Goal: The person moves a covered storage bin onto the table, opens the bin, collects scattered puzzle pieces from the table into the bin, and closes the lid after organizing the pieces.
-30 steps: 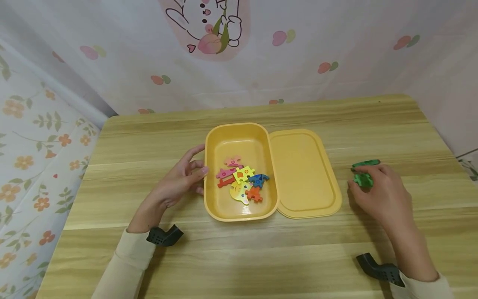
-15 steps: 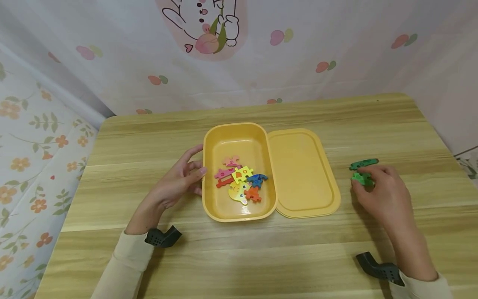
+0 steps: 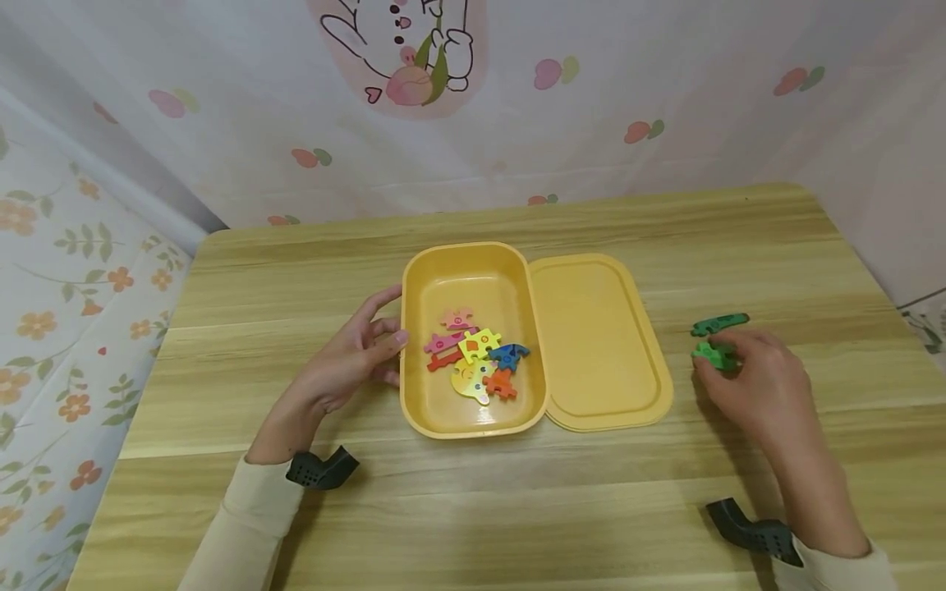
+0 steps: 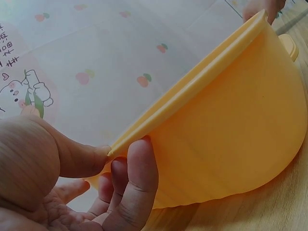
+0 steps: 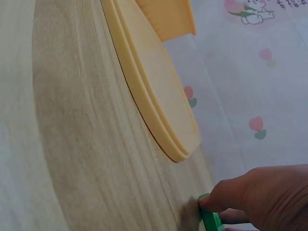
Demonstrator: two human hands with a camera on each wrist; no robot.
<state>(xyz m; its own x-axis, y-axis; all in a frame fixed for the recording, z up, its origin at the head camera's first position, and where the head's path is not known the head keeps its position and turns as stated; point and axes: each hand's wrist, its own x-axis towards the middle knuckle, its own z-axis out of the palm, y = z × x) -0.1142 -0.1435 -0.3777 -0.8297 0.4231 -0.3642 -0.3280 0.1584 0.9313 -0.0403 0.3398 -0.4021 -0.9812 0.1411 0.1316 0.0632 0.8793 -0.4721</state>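
Observation:
In the head view, a yellow plastic box (image 3: 473,420) holds several bright puzzle pieces: a yellow one (image 3: 480,345), a blue one (image 3: 509,355), an orange one (image 3: 500,383), plus pink, red and cat-face-like pieces. My left hand (image 3: 347,361) grips the box's left rim, thumb on the edge and fingers against the outer wall. On the right, my right hand (image 3: 761,386) pinches a bright green puzzle piece (image 3: 711,355) at the tabletop, its far part covered by the fingers. Just beyond the fingertips lies a dark green puzzle piece (image 3: 720,324).
A yellow lid (image 3: 602,345) lies flat against the box's right side, between the box and my right hand. The wooden table (image 3: 517,525) ends at a printed curtain (image 3: 591,107) behind. Black wrist mounts (image 3: 323,468) sit on both sleeves.
My right fingers have shifted slightly, uncovering more of the dark green piece and keeping the bright green one between them. The left hand, box and lid stay in place.

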